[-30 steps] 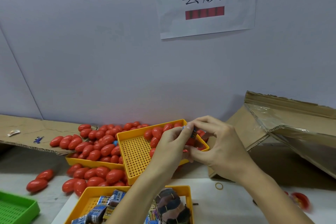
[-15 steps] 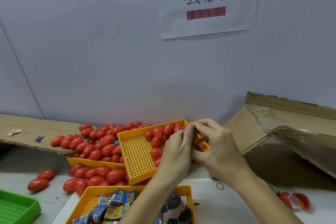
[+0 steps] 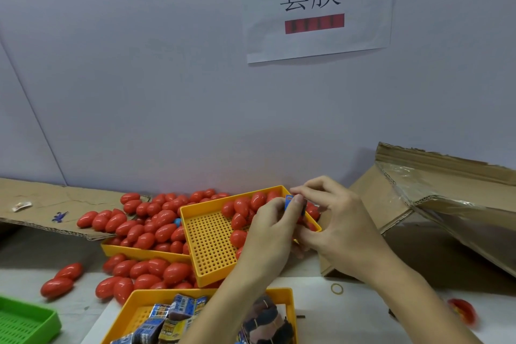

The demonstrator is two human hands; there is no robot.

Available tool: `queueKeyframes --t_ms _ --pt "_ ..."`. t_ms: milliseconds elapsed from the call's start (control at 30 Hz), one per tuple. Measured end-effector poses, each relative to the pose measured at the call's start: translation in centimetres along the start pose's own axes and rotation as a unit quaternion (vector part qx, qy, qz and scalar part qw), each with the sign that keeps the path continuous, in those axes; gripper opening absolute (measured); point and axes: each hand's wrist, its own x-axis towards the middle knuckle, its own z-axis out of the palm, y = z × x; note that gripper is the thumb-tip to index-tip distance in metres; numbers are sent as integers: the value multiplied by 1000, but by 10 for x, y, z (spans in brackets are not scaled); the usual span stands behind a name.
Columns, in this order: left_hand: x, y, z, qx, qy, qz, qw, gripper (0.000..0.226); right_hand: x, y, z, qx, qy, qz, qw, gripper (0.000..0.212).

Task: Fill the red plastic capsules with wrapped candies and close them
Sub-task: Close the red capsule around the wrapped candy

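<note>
Both hands meet over the right edge of the tilted tray (image 3: 208,243). The left hand (image 3: 269,234) pinches a blue wrapped candy (image 3: 290,202) between thumb and fingertips. The right hand (image 3: 332,220) curls round beside it, fingers bent close to the candy; what it holds is hidden. Red capsules (image 3: 156,225) fill 1 tray behind and spill onto the table (image 3: 349,313). More candies (image 3: 178,313) lie in the near tray (image 3: 139,304).

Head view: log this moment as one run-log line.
left hand: pinches blue wrapped candy | right hand: fingers curled at candy | location: above tilted yellow tray | capsule: hidden
</note>
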Motion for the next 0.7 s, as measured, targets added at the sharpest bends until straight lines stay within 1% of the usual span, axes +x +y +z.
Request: queueKeyframes --t_ms 100,167,267,367,467,500,600,667,700 --pt "-3 1 3 105 11 44 993 30 1 4 -1 -54 -9 -13 998 48" --pt "-5 1 6 133 22 62 989 30 2 6 -2 -72 -18 -16 997 50" --pt "-4 0 6 124 29 59 990 36 2 5 -2 -63 -16 -16 998 48" --pt "-3 0 5 56 4 26 998 44 2 3 -3 -44 -10 -21 999 43" --pt "-4 0 6 9 -15 -6 1000 47 1 2 -3 -39 -13 -24 999 40" --pt "-3 -1 6 15 -11 -5 1000 47 1 2 -3 -43 -14 -25 999 40" --pt "-1 -5 7 85 19 23 996 41 1 0 -1 -54 -15 -23 998 41" --pt "0 -6 5 91 35 37 995 35 1 -2 -2 -39 -23 -13 999 43" --pt "0 -5 3 78 30 33 996 32 2 -3 -4 -22 -32 -9 999 43"
